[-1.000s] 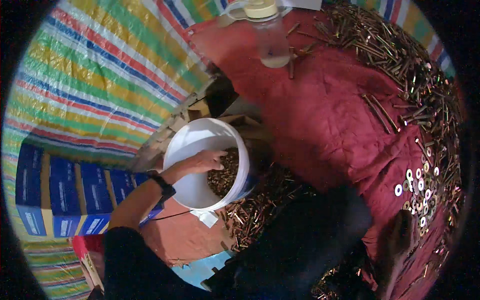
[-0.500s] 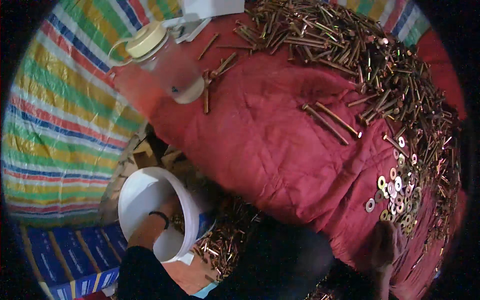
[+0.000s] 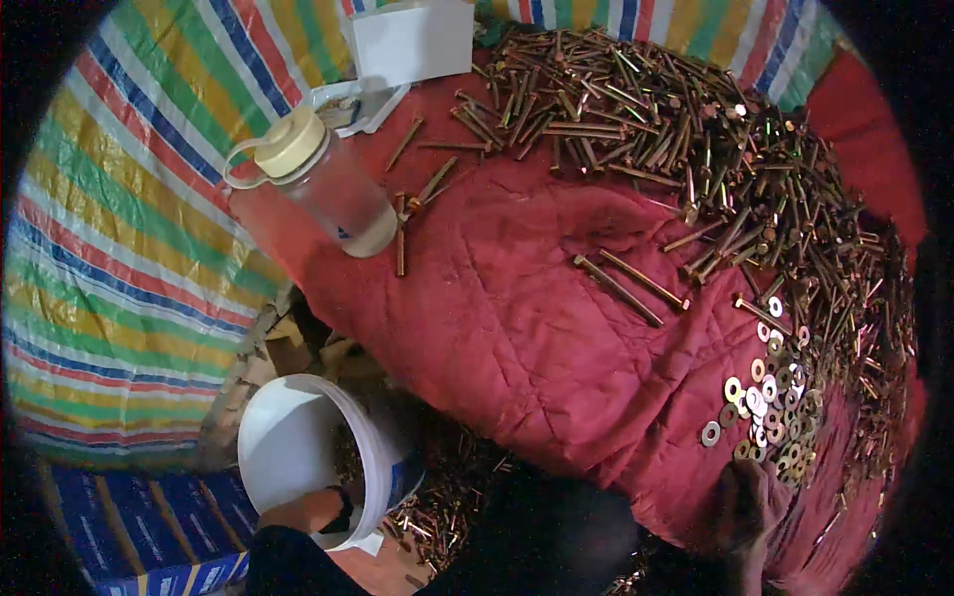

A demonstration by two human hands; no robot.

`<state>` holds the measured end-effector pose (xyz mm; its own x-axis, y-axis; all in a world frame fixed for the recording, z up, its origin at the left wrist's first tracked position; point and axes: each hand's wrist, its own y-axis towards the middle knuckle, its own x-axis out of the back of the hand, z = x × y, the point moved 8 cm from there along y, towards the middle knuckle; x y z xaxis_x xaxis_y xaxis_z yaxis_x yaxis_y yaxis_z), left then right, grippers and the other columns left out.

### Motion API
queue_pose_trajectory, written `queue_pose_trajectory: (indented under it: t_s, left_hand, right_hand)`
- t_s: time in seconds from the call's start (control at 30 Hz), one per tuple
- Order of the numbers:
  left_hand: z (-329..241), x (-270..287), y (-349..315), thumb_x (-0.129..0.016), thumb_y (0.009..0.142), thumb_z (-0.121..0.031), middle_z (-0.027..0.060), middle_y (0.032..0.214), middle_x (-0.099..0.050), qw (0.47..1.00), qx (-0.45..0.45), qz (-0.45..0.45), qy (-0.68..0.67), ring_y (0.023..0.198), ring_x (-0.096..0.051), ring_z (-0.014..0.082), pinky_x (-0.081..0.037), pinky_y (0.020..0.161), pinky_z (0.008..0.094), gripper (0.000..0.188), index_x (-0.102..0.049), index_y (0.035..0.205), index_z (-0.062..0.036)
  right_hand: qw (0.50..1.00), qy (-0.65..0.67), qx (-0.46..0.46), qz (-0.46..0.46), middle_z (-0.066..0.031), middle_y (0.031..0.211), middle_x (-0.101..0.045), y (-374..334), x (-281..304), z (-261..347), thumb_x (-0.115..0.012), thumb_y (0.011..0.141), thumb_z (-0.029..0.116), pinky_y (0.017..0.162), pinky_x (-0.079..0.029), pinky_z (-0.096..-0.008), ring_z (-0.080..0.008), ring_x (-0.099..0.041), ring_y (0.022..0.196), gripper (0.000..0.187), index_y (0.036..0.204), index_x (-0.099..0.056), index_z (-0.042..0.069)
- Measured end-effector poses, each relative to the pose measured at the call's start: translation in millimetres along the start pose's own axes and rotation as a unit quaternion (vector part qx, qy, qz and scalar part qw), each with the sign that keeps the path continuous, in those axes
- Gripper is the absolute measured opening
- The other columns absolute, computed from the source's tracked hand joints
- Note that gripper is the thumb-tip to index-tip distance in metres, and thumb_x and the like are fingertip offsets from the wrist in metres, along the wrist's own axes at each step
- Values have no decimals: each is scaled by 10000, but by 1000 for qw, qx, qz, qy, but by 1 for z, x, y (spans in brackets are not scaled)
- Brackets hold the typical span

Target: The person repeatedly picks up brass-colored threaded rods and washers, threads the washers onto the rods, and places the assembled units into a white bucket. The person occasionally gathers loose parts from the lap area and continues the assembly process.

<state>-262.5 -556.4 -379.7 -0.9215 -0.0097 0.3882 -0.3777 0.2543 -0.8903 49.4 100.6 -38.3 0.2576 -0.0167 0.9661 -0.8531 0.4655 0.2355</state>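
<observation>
My left hand (image 3: 306, 511) reaches into a white plastic bucket (image 3: 288, 437) at the lower left. A dark band circles its wrist, and the bucket's wall hides the fingers. Brownish metal pieces show dimly inside the bucket, which tilts with its mouth towards the left. At the lower right my right hand (image 3: 760, 507) lies on the red quilted cloth (image 3: 487, 338), its fingers at the near edge of a loose heap of flat metal washers (image 3: 765, 402). Dim light and shadow hide how its fingers are bent. Two long bolts (image 3: 644, 281) lie side by side beyond the washers.
A large heap of bolts (image 3: 755, 169) curves along the far right. A clear bottle with a cream lid (image 3: 343, 204) stands near a white box (image 3: 412, 42) at the back left. More bolts (image 3: 447, 512) lie beside the bucket. Blue boxes (image 3: 149, 521) and striped sheeting (image 3: 119, 248) border the left.
The whole view has shifted, so the bottle and bucket appear lower. My left wrist has moved towards the bucket's near rim. My right hand stays by the washers.
</observation>
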Motion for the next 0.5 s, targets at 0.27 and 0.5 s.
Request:
queue_pose_trajectory:
  t_s: [0.27, 0.5]
  left_hand:
    - [-5, 2, -15, -585, 1008, -326, 121, 1184, -685, 998, 1, -6, -59, 1018, -664, 241, -533, 910, 376, 388, -640, 1302, -80]
    - [-42, 23, 11, -568, 1019, -327, 107, 1147, -696, 980, -58, -8, -188, 990, -664, 224, -533, 893, 368, 374, -641, 1290, -80]
  right_hand:
    - [992, 40, 16, -122, -103, 824, -631, 17, 15, 24, -715, 834, 43, 653, -426, -435, -309, -595, 700, 156, 979, -660, 54]
    - [961, 225, -73, -141, -129, 874, -627, 20, 3, 17, -697, 884, 69, 673, -459, -460, -340, -611, 754, 117, 992, -654, 50]
